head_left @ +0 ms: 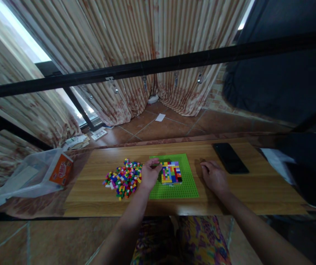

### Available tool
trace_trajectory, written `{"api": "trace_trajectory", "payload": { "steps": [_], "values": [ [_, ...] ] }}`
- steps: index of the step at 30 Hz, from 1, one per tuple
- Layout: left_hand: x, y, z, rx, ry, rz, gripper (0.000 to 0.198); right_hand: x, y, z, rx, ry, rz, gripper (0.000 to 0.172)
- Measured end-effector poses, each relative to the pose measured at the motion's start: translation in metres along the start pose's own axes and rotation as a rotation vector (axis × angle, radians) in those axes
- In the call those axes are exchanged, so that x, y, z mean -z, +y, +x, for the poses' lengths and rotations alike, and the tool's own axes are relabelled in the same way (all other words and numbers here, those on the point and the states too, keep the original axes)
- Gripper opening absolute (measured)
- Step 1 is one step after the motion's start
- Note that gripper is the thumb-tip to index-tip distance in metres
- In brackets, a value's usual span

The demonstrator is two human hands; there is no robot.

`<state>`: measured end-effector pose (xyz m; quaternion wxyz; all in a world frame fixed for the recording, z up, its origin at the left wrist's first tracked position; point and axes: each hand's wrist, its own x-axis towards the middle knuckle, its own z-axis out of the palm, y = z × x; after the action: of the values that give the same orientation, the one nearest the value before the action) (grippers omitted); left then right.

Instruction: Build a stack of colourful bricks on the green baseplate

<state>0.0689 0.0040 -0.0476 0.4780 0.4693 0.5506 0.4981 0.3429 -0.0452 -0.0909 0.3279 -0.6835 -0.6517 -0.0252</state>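
A green studded baseplate lies on the wooden table in front of me. On it sits a block of small toy bricks in many colours. My left hand reaches over the plate's left part, thumb and fingertips bent together at the block's left edge. Whatever they may pinch is too small to make out. To the left spreads a loose pile of coloured bricks. My right hand rests on the table right of the plate, fingers curled in, with nothing visible in them.
A black phone lies beyond my right hand. Left of the wooden table stands a clear plastic bin with an orange label. A dark metal rail crosses before striped curtains. White paper lies at the right.
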Motion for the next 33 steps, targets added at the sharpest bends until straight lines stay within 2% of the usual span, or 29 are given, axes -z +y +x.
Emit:
{"api": "trace_trajectory", "payload": {
  "steps": [5,9,25,33],
  "values": [
    [-0.0014,0.0042,-0.0034,0.137,-0.093,-0.105,0.027,-0.0005,0.0015,-0.0002,0.004,-0.003,-0.011,0.026],
    [-0.002,0.0066,-0.0034,0.175,-0.121,-0.16,0.024,-0.0008,0.0021,-0.0007,0.001,0.0,-0.014,0.026],
    [-0.005,-0.0003,-0.0008,0.212,-0.099,-0.269,0.029,-0.0007,0.0033,-0.0009,0.019,0.003,-0.018,0.026],
    [0.0034,0.0022,-0.005,0.171,-0.187,-0.278,0.029,-0.0023,0.0047,-0.0007,0.036,0.01,-0.045,0.028]
  ]
}}
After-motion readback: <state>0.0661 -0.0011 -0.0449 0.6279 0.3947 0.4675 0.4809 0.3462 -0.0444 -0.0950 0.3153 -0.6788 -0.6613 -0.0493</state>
